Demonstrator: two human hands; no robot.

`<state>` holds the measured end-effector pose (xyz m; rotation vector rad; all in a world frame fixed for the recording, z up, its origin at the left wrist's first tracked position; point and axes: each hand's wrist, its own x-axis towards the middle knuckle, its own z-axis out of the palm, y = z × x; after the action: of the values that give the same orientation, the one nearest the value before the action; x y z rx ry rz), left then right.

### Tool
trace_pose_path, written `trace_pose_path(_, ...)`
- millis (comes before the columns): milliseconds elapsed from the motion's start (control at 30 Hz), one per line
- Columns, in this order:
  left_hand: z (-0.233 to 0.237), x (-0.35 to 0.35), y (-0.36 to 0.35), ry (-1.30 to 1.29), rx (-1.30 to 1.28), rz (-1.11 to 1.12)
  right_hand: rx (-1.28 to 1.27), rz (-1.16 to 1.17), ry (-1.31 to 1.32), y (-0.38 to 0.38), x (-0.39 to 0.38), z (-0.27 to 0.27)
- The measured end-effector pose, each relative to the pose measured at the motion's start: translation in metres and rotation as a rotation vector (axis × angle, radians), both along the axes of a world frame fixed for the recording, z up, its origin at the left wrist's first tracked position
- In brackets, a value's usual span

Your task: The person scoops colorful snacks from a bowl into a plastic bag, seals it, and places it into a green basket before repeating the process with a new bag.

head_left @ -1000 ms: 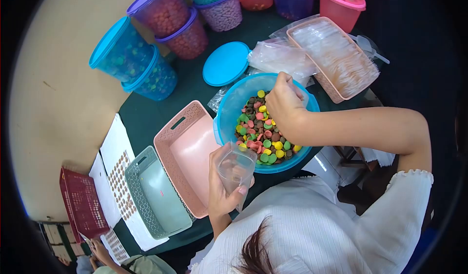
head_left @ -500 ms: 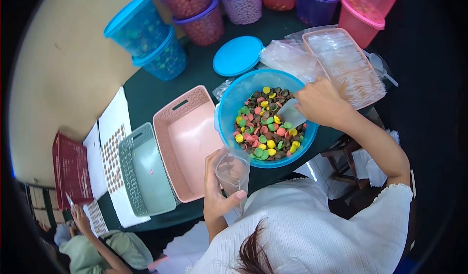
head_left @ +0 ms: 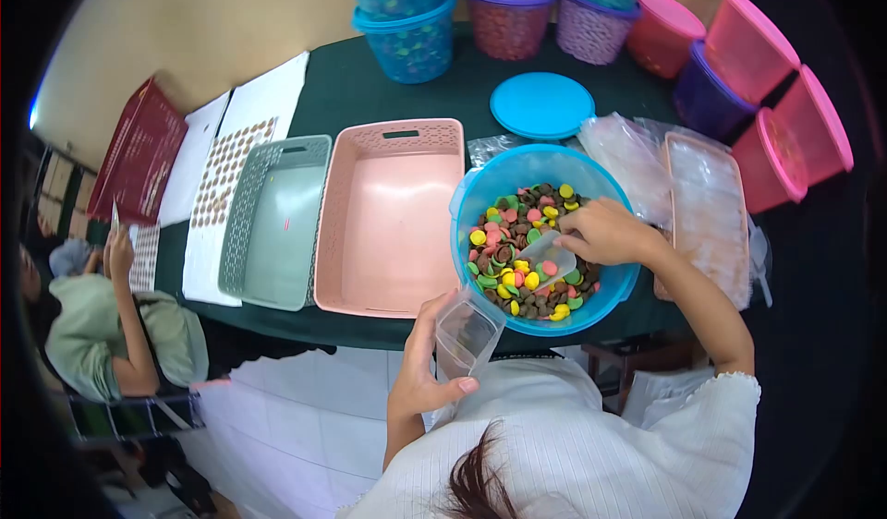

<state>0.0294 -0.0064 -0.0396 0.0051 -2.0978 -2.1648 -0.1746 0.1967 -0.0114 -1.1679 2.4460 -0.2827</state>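
In the head view, my left hand is closed around a clear plastic bag, its mouth held open beside the near rim of a round blue tub. Colourful button-shaped candies in brown, pink, green and yellow fill the bottom of that tub. Over them, my right hand grips a translucent scoop. Several candies lie in or against its blade. The scoop's handle is mostly hidden under my fingers.
A pink basket and a grey-green basket stand to the left. Behind are a blue lid and stacked tubs. Plastic bags fill a tray at right. Another person's hand is at far left.
The view has turned, so the table sits straighter. My right hand has moved the scoop through the candies toward me, and more candies now show at its blade. My left hand still holds the bag.
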Motion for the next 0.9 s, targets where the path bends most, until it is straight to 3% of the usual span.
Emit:
trace_pose_path(67, -0.003, 0.002, 0.002, -0.015, 0.029, -0.028, 0.012, -0.025, -0.090, -0.001, -0.002, -0.004)
trace_pose_path(233, 0.004, -0.008, 0.005, 0.026, 0.028, -0.021, -0.033, 0.023, 0.091, -0.013, 0.024, -0.013)
trace_pose_path(267, 0.005, -0.008, 0.004, 0.018, -0.009, -0.030, -0.247, 0.132, 0.197, -0.012, 0.024, -0.009)
trace_pose_path(300, 0.004, -0.009, 0.004, 0.025, -0.009, -0.031, -0.246, 0.131, 0.204, -0.012, 0.024, -0.006)
trace_pose_path(400, 0.004, -0.009, 0.002, 0.013, 0.001, -0.057, -0.373, 0.133, 0.127, -0.010, 0.023, -0.001)
trace_pose_path(467, 0.007, -0.008, 0.002, 0.002, 0.018, -0.055, 0.006, -0.023, -0.138, -0.011, 0.021, -0.002)
trace_pose_path(567, 0.007, -0.009, -0.004, 0.007, 0.004, -0.074, 0.040, 0.037, -0.229, -0.005, 0.014, -0.008)
trace_pose_path(633, 0.009, -0.008, -0.012, 0.008, -0.045, -0.060, 0.017, 0.019, -0.275, 0.000, 0.010, -0.005)
trace_pose_path(700, 0.015, -0.014, -0.018, 0.023, -0.091, -0.049, -0.159, -0.009, -0.358, 0.004, 0.007, -0.002)
trace_pose_path(833, 0.032, -0.024, -0.031, 0.067, -0.032, 0.029, -0.348, -0.015, -0.479, 0.009, 0.002, 0.015)
trace_pose_path(900, 0.038, -0.030, -0.042, 0.338, 0.022, 0.099, -0.416, -0.033, -0.483, 0.011, 0.004, 0.026)
